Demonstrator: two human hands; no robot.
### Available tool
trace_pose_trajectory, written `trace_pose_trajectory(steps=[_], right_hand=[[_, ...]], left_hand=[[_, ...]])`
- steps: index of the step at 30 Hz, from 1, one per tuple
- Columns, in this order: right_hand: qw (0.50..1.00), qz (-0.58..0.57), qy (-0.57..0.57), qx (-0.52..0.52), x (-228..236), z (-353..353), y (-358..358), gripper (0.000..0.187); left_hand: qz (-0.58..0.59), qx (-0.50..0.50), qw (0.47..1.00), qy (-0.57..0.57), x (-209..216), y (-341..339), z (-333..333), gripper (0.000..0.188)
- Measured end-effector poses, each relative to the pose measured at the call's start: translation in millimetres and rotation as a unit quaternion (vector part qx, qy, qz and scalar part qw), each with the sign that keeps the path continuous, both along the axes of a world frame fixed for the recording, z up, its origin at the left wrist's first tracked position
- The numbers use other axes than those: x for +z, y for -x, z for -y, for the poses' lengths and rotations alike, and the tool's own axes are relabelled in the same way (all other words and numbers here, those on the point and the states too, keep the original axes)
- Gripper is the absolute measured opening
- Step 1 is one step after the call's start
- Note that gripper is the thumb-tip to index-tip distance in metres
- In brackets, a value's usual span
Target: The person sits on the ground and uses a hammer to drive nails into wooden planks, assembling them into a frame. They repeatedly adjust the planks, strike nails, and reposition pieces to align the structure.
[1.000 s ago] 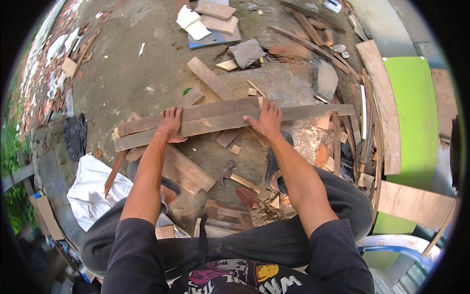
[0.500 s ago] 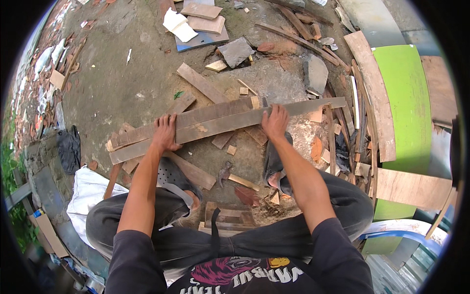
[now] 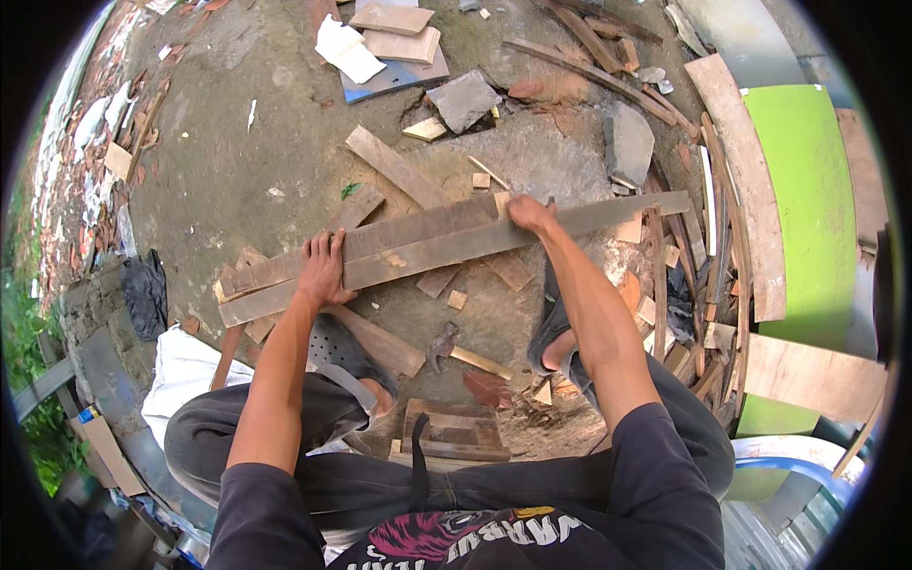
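Observation:
Two weathered planks lie side by side across the front of me: a long plank (image 3: 608, 213) on the near side and a shorter plank (image 3: 418, 222) on the far side. My left hand (image 3: 323, 269) is closed over both toward their left ends, fingers curled over the shorter one. My right hand (image 3: 529, 214) is closed at the shorter plank's right end, gripping across the long plank's far edge. A small dark tip (image 3: 551, 203) shows beside that hand; its kind is unclear. Other boards (image 3: 391, 163) lie crossed beneath the pair.
A hammer (image 3: 475, 360) lies on the ground between my feet, near a small wooden frame (image 3: 454, 429). Scrap wood (image 3: 658, 266) and a green panel (image 3: 796, 190) stand to the right. A stone slab (image 3: 464, 101) and stacked offcuts (image 3: 404, 43) lie farther off.
My right hand has shifted away from me and slightly left, from the top of the long plank to the shorter plank's end. My left hand keeps its hold. The view has shifted slightly.

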State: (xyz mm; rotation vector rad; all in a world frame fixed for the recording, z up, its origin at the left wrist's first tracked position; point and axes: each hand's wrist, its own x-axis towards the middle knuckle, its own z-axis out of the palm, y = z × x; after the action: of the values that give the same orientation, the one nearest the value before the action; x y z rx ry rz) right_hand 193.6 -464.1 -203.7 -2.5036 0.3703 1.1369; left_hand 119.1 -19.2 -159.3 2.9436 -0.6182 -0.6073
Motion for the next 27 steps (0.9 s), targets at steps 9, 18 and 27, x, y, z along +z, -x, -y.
trace_pose_trajectory(steps=[9,18,27], right_hand=[[0.992,0.119,-0.019,-0.028,-5,2,19,0.037],[0.981,0.183,-0.050,-0.038,2,6,29,0.039],[0.954,0.298,0.030,-0.016,-1,-8,42,0.046]], left_hand=[[0.025,0.014,0.999,0.029,1,5,5,0.135],[0.075,0.001,0.995,0.061,-5,10,-1,0.135],[0.010,0.010,1.000,-0.001,18,1,15,0.132]])
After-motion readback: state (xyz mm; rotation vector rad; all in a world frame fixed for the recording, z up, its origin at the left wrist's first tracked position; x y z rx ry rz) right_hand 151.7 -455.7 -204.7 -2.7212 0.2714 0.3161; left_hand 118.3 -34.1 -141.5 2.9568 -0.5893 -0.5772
